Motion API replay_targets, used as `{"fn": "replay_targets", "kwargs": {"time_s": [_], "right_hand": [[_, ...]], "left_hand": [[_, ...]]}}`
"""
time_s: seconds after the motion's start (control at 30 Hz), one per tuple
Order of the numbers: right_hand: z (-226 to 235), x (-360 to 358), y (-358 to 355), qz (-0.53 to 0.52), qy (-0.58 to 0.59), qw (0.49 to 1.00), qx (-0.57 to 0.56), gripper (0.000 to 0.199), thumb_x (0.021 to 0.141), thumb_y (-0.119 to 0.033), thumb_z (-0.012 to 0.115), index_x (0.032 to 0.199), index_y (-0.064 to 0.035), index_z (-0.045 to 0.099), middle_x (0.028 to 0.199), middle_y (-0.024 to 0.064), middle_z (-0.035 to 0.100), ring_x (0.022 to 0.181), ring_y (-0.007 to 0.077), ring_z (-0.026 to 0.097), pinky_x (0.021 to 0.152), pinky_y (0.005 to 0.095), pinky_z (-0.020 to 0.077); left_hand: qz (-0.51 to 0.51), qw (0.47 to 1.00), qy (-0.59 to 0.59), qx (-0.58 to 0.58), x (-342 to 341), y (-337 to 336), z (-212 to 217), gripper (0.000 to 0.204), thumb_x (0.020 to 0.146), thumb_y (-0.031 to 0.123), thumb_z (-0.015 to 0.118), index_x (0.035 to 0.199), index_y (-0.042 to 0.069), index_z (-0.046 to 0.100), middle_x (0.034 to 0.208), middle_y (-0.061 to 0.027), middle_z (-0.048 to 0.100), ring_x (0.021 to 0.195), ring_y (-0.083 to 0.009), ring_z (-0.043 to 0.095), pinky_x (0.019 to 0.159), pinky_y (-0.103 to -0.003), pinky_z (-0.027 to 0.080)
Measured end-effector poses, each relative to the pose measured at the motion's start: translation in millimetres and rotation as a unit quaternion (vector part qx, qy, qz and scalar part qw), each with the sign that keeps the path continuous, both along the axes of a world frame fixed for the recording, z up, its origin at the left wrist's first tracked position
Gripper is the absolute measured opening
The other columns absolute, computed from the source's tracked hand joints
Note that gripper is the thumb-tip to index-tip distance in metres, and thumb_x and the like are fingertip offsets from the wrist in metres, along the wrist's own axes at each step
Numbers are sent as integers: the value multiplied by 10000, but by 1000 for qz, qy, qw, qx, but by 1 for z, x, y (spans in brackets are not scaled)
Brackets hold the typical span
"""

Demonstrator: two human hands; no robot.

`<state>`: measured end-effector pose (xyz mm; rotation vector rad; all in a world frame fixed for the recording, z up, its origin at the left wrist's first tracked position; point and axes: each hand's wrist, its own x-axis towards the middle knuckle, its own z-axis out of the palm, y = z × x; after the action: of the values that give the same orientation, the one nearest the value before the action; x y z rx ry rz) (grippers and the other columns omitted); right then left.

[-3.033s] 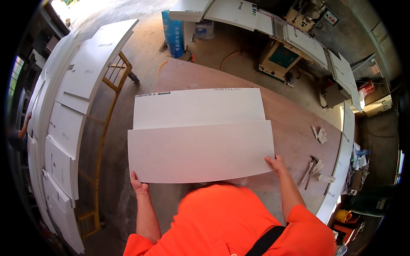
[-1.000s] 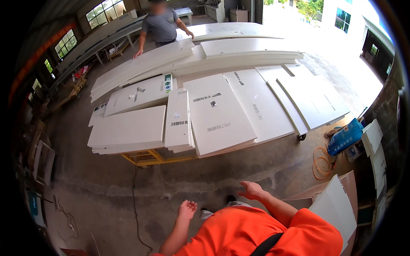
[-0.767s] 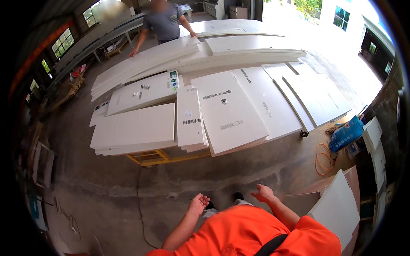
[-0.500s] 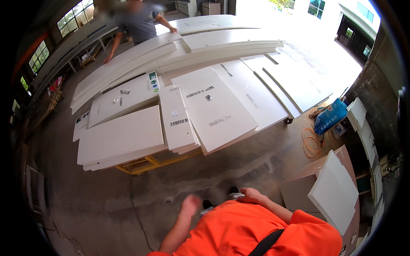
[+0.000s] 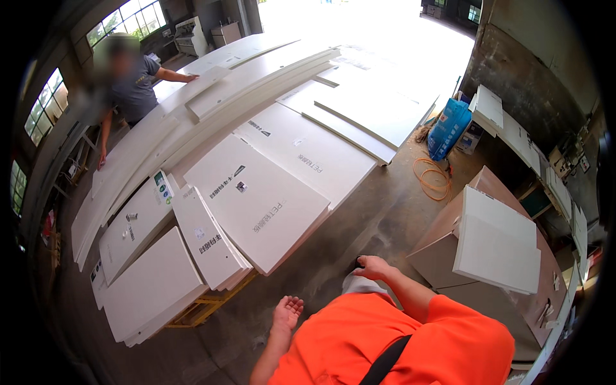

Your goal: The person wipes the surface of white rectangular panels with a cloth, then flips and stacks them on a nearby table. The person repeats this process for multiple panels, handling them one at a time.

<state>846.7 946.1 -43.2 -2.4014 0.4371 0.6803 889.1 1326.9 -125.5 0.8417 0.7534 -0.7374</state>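
My left hand [image 5: 288, 312] hangs low in front of my body, palm turned up and fingers loosely apart, with nothing in it. My right hand [image 5: 372, 267] is held out ahead of my waist, its fingers curled in; whether anything is inside them is hidden. Neither hand touches the boards. Beyond my left hand, printed white panels [image 5: 256, 204] lie in overlapping stacks, with a plain white board [image 5: 154, 282] at the near left corner. To the right of my right hand, white boards [image 5: 497, 240] rest tilted on a pile of brownish sheets [image 5: 436, 256].
Across the stacks, another person [image 5: 135, 86] rests both hands on long white boards [image 5: 147, 147]. A yellow frame [image 5: 202, 312] supports the near stacks. On the floor at right are an orange hose [image 5: 431, 179] and a blue bag [image 5: 447, 128]. More panels [image 5: 520, 138] line the right wall.
My view has turned right, so the stacks sit further left and the tilted boards come nearer. My left hand has turned palm up. The other person's hands stay on the boards.
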Motion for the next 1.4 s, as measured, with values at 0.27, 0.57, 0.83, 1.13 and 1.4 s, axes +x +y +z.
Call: {"fn": "replay_targets", "kwargs": {"time_s": [0.27, 0.57, 0.83, 1.13, 1.4], "right_hand": [[-16, 65, -176, -123, -47, 987, 88, 669, 888, -430, 747, 1347, 33, 597, 1312, 207, 670, 1196, 333, 650, 996, 399, 514], [-20, 152, -375, -453, -121, 813, 345, 400, 972, -393, 711, 1096, -13, 685, 892, 59, 679, 688, 138, 633, 618, 308, 551], [-51, 287, -503, -592, -91, 753, 274, 681, 979, -647, 559, 1320, -59, 591, 1122, 165, 729, 994, 287, 698, 806, 481, 587], [-69, 342, -533, -629, -53, 663, 403, 675, 1030, -648, 434, 1294, -53, 611, 1121, 135, 723, 980, 307, 715, 857, 535, 568], [-59, 323, -571, -645, -17, 678, 352, 652, 1056, -616, 392, 1290, -54, 625, 1118, 118, 733, 956, 285, 717, 834, 511, 582]], "left_hand": [[-56, 998, 2, 18, 94, -177, 16, 233, 1037, 300, 569, 1075, 72, 600, 1058, -99, 669, 1006, -307, 672, 865, -450, 546], [-189, 982, -13, -16, 195, -397, 52, 246, 1038, 282, 571, 1115, 52, 613, 1075, -111, 696, 1015, -287, 694, 881, -433, 564], [-190, 960, -196, 67, 362, -506, 67, 244, 1020, 242, 621, 1143, 31, 609, 1019, -102, 703, 925, -218, 710, 792, -341, 569], [-240, 597, -537, 545, 697, -613, -9, 637, 891, 396, 725, 1357, -6, 561, 1459, -239, 503, 1354, -382, 482, 1123, -469, 419], [-366, 517, -431, 643, 769, -680, 1, 733, 953, 561, 596, 1462, 50, 471, 1519, -181, 469, 1438, -353, 394, 1218, -501, 241]]}}
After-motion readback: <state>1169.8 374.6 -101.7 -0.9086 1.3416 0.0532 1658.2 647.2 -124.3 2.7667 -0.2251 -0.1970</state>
